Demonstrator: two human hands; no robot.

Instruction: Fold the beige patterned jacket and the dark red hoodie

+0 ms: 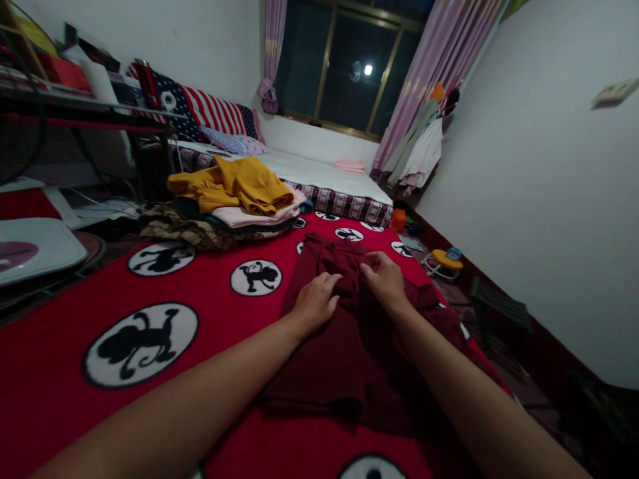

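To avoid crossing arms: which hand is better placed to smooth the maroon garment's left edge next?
Probably the left hand: it is nearer that edge of the maroon garment than the right hand.

I have the left hand (315,303) and right hand (388,281) on a maroon garment (319,369) lying over a red monkey-print blanket (214,319), while on my feed a mustard garment (249,186) tops the clothes pile (200,233) in front of a bed (309,169).

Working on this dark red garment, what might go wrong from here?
Creasing: the dark red garment is bunched near the left hand and right hand, so wrinkles could set.
Slipping: its right side lies near the edge of the red blanket and might slide over.
Toppling: the loosely stacked clothes pile could shift if bumped.
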